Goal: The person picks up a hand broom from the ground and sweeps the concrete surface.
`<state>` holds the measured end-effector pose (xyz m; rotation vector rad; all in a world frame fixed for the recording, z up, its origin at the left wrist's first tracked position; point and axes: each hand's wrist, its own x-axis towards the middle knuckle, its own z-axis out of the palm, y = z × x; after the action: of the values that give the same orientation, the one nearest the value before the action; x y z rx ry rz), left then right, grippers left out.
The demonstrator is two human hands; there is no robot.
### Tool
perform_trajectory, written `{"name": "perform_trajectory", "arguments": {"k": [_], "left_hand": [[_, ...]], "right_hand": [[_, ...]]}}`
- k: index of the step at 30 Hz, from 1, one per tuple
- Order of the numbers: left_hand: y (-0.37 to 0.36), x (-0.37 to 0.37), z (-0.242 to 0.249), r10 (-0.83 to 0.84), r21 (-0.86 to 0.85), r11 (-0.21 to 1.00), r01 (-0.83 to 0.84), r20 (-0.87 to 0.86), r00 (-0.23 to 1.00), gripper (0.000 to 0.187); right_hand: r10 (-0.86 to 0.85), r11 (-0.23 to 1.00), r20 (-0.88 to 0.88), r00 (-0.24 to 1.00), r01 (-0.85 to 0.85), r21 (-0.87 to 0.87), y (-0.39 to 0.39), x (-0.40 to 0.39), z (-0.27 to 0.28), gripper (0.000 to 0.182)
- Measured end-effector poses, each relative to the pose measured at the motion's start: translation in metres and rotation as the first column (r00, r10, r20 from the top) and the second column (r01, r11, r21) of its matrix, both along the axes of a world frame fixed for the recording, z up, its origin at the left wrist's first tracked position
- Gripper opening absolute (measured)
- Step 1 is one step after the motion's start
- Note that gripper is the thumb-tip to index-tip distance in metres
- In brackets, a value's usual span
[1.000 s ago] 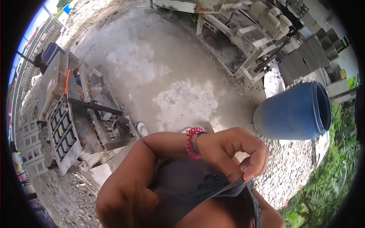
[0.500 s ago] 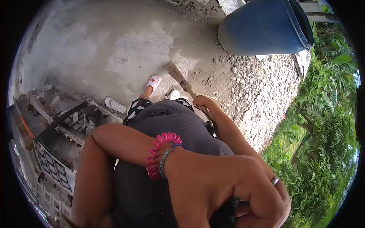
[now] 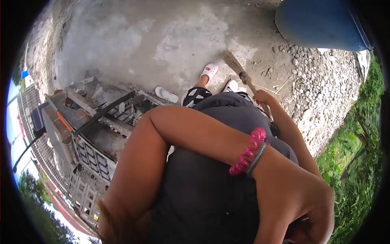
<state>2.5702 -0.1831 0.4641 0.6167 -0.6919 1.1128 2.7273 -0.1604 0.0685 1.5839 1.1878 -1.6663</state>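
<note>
My right hand [image 3: 264,98] is wrapped round the handle of a stick broom [image 3: 248,80], low beside my right leg. The broom's bristles [image 3: 232,62] point away from me, over the concrete near my feet. My left arm crosses my dark grey top [image 3: 211,185], with a pink coil band [image 3: 248,152] and a thin blue bracelet [image 3: 256,160] at the wrist. Close to the camera, my left hand [image 3: 298,203] is bent with curled fingers. The fingertips are mostly hidden, and what they hold, if anything, cannot be made out.
A blue barrel [image 3: 321,24] stands at the upper right by a bed of pebbles [image 3: 321,89]. Green plants [image 3: 361,179] grow beyond. On the left are a cluttered stand [image 3: 93,118] and a loose white slipper [image 3: 166,94]. Dusty concrete [image 3: 122,53] lies ahead.
The view has turned, so the barrel, broom and feet sit further right, and more of the left side shows. My left hand is lower right in view. My right hand keeps the broom.
</note>
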Motion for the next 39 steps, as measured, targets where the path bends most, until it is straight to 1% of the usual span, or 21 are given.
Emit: {"name": "perform_trajectory", "arguments": {"k": [7,9,10,11,12,13,14,15,16,17,19,22,23,26,27,29,32,33,34,37,39], "left_hand": [[0.007,-0.011,-0.011,-0.123,0.125,0.985,0.117,0.046,0.991,0.042],[0.012,-0.029,-0.017,-0.174,0.183,0.968,0.171,-0.001,0.985,0.043],[0.023,-0.039,-0.021,-0.135,0.225,0.962,0.152,-0.087,0.987,0.044],[0.039,-0.059,-0.03,0.028,0.286,0.957,0.048,-0.256,0.966,0.044],[0.056,-0.079,-0.039,0.205,0.385,0.922,-0.037,-0.405,0.891,0.045],[0.073,-0.099,-0.048,0.363,0.497,0.864,-0.076,-0.512,0.778,0.046],[0.079,-0.12,-0.068,0.447,0.519,0.849,-0.098,-0.607,0.657,0.048],[0.082,-0.14,-0.093,0.447,0.452,0.881,-0.137,-0.703,0.553,0.052],[0.083,-0.162,-0.116,0.42,0.346,0.904,-0.25,-0.825,0.378,0.049],[0.08,-0.179,-0.145,0.328,0.203,0.894,-0.4,-0.904,0.274,0.044],[0.079,-0.204,-0.197,0.081,-0.054,0.767,-0.639,-0.98,0.18,0.035],[0.071,-0.239,-0.276,-0.272,-0.302,0.411,-0.86,-0.941,0.201,0.028],[0.066,-0.248,-0.301,-0.363,-0.339,0.263,-0.903,-0.902,0.233,0.026],[0.055,-0.257,-0.369,-0.444,-0.478,0.055,-0.877,-0.798,0.407,0.024],[0.05,-0.254,-0.386,-0.506,-0.459,0.081,-0.885,-0.784,0.36,0.024],[0.035,-0.242,-0.41,-0.607,-0.416,0.129,-0.9,-0.751,0.26,0.023],[0.005,-0.211,-0.418,-0.73,-0.395,0.211,-0.894,-0.672,0.125,0.025],[-0.008,-0.199,-0.415,-0.731,-0.405,0.213,-0.889,-0.67,0.13,0.025],[-0.024,-0.185,-0.41,-0.737,-0.417,0.219,-0.882,-0.663,0.13,0.025],[-0.064,-0.149,-0.402,-0.753,-0.453,0.214,-0.865,-0.641,0.149,0.026],[-0.101,-0.133,-0.4,-0.772,-0.462,0.19,-0.866,-0.616,0.159,0.026]], "right_hand": [[0.083,0.994,0.006,0.997,-0.083,0.071,0.016,0.006,-0.003,0.011],[0.039,0.999,0.028,0.999,-0.04,0.028,0.021,0.0,0.008,0.009],[0.076,0.997,0.005,0.997,-0.076,-0.007,0.023,0.008,-0.012,0.012],[0.137,0.99,0.032,0.99,-0.137,0.022,0.026,0.001,-0.006,0.03],[0.101,0.985,0.04,0.994,-0.106,0.137,0.024,-0.005,-0.001,0.046],[0.0,0.992,-0.016,1.0,0.003,0.127,0.026,-0.01,0.006,0.052],[-0.013,0.994,-0.059,0.998,0.02,0.11,0.03,-0.018,0.013,0.055],[-0.026,0.996,-0.068,0.997,0.032,0.084,0.035,-0.026,0.016,0.056],[-0.032,0.998,-0.081,0.996,0.036,0.054,0.039,-0.035,0.02,0.057],[-0.044,0.997,-0.106,0.993,0.05,0.055,0.042,-0.044,0.031,0.056],[-0.079,0.993,-0.183,0.98,0.094,0.075,0.042,-0.062,0.056,0.055],[-0.129,0.989,-0.345,0.93,0.146,0.024,0.032,-0.089,0.056,0.055],[-0.217,0.976,-0.394,0.893,0.21,-0.061,0.03,-0.099,0.057,0.057],[-0.336,0.942,-0.494,0.802,0.279,-0.187,0.026,-0.123,0.05,0.06],[-0.399,0.917,-0.491,0.774,0.329,-0.227,0.018,-0.125,0.031,0.06],[-0.507,0.862,-0.487,0.711,0.41,-0.299,-0.001,-0.119,-0.019,0.06],[-0.788,0.616,-0.378,0.486,0.609,-0.499,-0.017,-0.033,-0.048,0.055],[-0.839,0.541,-0.322,0.44,0.744,-0.392,-0.032,0.011,-0.058,0.05],[-0.857,0.504,-0.321,0.402,0.782,-0.367,-0.046,0.066,-0.069,0.049],[-0.976,0.101,-0.219,0.013,0.913,-0.395,-0.094,0.226,-0.066,0.03],[-0.973,0.014,-0.221,-0.06,0.948,-0.318,-0.106,0.295,-0.051,0.022]]}}
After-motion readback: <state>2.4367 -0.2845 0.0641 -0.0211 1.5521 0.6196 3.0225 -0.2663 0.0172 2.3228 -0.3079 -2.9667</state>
